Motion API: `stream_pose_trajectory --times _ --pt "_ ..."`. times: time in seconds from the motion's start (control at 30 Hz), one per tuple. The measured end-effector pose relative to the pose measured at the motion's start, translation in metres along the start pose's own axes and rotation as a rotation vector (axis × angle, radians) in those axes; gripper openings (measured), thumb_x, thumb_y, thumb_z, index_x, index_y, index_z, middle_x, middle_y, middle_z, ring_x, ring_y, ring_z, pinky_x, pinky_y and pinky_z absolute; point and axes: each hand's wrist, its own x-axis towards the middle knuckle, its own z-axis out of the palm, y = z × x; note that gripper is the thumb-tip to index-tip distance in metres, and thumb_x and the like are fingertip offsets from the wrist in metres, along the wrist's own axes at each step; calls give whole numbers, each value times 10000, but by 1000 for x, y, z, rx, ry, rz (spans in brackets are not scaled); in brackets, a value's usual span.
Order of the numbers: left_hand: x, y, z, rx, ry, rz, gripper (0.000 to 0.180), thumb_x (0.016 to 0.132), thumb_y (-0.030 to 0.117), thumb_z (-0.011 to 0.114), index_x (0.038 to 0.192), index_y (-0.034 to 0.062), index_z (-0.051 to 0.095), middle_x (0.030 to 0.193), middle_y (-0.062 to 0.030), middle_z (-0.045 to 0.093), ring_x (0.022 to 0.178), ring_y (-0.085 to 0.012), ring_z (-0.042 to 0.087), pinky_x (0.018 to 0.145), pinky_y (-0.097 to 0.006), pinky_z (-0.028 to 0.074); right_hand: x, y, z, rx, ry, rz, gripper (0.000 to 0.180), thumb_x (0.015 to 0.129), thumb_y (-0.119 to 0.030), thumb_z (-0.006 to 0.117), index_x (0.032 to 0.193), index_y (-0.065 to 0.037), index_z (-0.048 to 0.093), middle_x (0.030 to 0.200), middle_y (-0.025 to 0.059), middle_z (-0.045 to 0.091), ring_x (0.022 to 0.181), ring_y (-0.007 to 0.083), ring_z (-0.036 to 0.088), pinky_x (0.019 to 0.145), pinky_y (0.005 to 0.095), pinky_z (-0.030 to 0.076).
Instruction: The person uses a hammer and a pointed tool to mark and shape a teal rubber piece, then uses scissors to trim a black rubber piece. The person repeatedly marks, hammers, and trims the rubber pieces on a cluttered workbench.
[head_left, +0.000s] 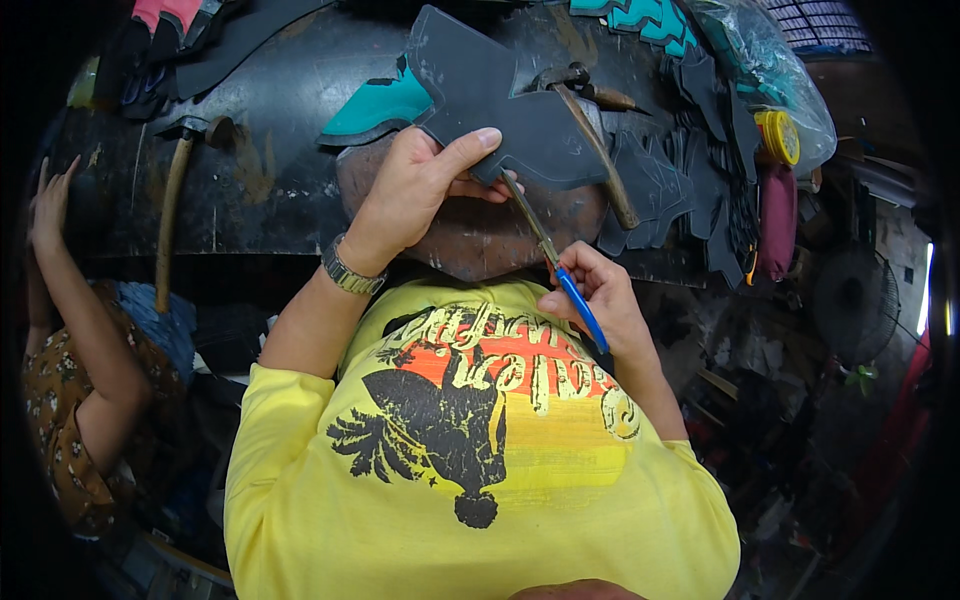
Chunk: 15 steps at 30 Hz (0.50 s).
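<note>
Evidently for steadiness, one flat dark-grey sheet piece (470,85), above a rounded brown block (470,245), is pinched in the left hand (420,182) (thumb uppermost). Blue-handled metal scissors (583,312): gripped by the right hand (615,300), tips at its lower edge.

Over to my left a hammer (173,215) lies on the dark table (285,90), its wooden handle jutting past the near edge. A second hammer (600,155) rests further right, its head close to a wooden-handled tool (612,98). Beyond that I see a clear plastic bag (780,65), a yellow tub (777,137) beside it, a maroon bundle (777,222), and a fan (862,305) off in the shadows.
</note>
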Motion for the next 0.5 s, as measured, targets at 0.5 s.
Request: stream_pose_trajectory --times 0.5 --pt "-32 46 -71 490 344 138 202 991 223 695 1026 27 728 936 -46 745 742 -84 641 660 -213 477 43 -6 14 429 -32 -355 428 806 -180 889 1078 -29 594 886 8 578 704 45 525 624 198 438"
